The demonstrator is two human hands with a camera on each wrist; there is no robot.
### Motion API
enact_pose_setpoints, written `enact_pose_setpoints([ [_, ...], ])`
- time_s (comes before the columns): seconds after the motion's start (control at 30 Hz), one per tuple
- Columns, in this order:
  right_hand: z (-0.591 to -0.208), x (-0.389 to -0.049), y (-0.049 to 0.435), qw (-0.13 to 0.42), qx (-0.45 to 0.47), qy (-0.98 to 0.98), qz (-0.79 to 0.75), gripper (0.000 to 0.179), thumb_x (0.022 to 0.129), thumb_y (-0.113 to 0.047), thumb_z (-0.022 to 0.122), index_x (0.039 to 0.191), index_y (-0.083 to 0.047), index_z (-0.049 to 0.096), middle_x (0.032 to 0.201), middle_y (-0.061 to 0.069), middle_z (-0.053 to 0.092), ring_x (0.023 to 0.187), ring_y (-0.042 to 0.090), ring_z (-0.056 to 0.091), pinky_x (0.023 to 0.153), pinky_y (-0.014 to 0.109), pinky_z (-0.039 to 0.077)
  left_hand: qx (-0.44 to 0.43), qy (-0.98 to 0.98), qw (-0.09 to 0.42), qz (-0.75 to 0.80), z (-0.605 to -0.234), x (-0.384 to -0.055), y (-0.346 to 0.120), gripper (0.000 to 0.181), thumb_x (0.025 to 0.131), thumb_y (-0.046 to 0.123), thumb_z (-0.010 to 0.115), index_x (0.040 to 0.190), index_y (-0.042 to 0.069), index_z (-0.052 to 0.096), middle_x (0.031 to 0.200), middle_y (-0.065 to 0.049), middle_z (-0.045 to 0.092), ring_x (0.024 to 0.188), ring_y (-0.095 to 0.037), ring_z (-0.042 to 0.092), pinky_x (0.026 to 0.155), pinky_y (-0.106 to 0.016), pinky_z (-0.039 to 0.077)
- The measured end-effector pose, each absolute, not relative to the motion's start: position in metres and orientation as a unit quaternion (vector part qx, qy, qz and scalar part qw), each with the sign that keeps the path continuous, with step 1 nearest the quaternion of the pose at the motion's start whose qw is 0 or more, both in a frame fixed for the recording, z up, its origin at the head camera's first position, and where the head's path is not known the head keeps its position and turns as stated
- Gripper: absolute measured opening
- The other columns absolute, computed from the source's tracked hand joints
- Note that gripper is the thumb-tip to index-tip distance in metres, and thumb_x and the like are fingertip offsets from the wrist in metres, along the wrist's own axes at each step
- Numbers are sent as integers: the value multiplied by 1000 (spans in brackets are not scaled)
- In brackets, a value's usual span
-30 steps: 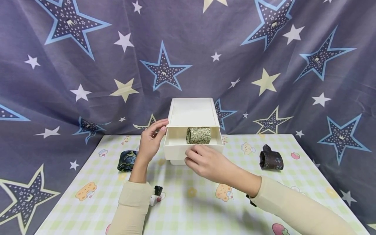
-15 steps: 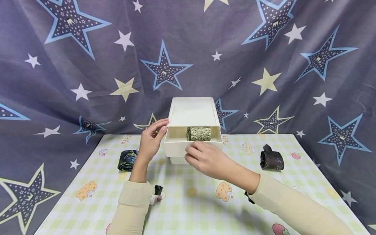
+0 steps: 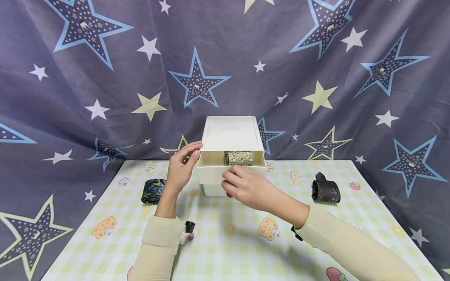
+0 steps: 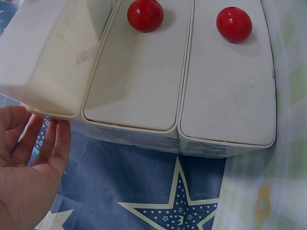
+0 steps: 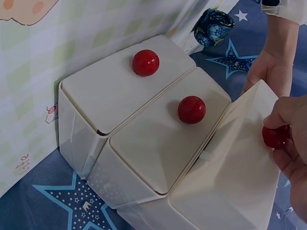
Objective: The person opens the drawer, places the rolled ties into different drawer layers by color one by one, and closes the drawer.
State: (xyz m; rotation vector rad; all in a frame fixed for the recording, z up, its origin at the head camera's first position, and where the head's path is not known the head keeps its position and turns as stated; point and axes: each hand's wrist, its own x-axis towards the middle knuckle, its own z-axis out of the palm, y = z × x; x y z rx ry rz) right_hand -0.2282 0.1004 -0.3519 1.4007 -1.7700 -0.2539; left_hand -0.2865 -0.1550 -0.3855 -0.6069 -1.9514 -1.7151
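Note:
A white drawer cabinet (image 3: pixel 230 132) stands at the back of the table, its top drawer (image 3: pixel 211 175) partly out. Inside that drawer lies a rolled, green-and-cream speckled necktie (image 3: pixel 239 158), its lower part hidden by the drawer front. My right hand (image 3: pixel 247 187) pinches the drawer's red knob (image 5: pixel 277 136) between thumb and fingers, best seen in the right wrist view. With nearly straight fingers, my left hand (image 3: pixel 183 166) touches the cabinet's left edge near the top; in the left wrist view those fingers (image 4: pixel 60 139) rest against the casing.
A dark blue patterned rolled necktie (image 3: pixel 153 191) lies left of the cabinet, partly behind my left forearm. At the right is a dark rolled necktie (image 3: pixel 325 189) with its end sticking up. Two lower drawers carry red knobs (image 5: pixel 192 109). A star-printed curtain (image 3: pixel 281 58) hangs behind.
The top drawer has slid some way back into the cabinet with my right hand on its knob, narrowing the gap above the necktie. My left hand has stayed at the cabinet's edge.

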Motion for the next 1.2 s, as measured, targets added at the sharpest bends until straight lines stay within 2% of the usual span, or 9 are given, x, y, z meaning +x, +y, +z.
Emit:
enact_pose_setpoints([
  [0.1, -352, -231, 101, 421, 558, -707, -107, 15, 88, -3, 76, 103, -6, 73, 108, 8, 65, 98, 24, 59, 85, 29, 54, -220, -710, 235, -626, -388, -289, -156, 25, 102, 12, 64, 124, 2, 73, 136, -10, 65, 107, -13, 64, 82, -20, 54],
  [0.2, -352, -234, 102, 416, 554, -713, -108, 13, 90, -1, 73, 102, -6, 73, 108, 8, 65, 98, 24, 58, 86, 29, 53, -221, -709, 235, -627, -388, -289, -155, 25, 102, 10, 64, 124, 1, 72, 136, -11, 65, 108, -13, 64, 83, -19, 54],
  [0.63, -348, -241, 99, 394, 544, -735, -98, 12, 93, 0, 71, 103, -6, 74, 109, 7, 67, 100, 24, 58, 88, 30, 52, -215, -713, 227, -628, -372, -275, -150, 25, 101, -3, 59, 123, -13, 67, 136, -27, 60, 105, -13, 64, 80, -16, 52],
  [0.83, -348, -243, 100, 390, 543, -738, -97, 12, 94, -1, 70, 104, -6, 73, 109, 7, 66, 100, 24, 58, 87, 30, 52, -214, -714, 233, -625, -383, -285, -153, 26, 102, 1, 60, 125, -7, 69, 138, -22, 62, 104, -7, 63, 79, -16, 52],
  [1.03, -348, -247, 100, 384, 541, -742, -101, 10, 96, -2, 68, 105, -5, 73, 110, 7, 66, 99, 24, 58, 86, 29, 51, -220, -707, 233, -630, -388, -290, -156, 26, 102, 7, 63, 125, 0, 72, 137, -13, 64, 106, -9, 64, 81, -18, 54],
  [1.2, -347, -250, 99, 390, 543, -738, -94, 8, 95, -2, 70, 102, -5, 73, 108, 8, 66, 97, 24, 58, 85, 30, 51, -219, -707, 233, -631, -389, -291, -156, 26, 102, 5, 62, 125, -3, 70, 138, -17, 63, 105, -7, 64, 81, -17, 54],
])
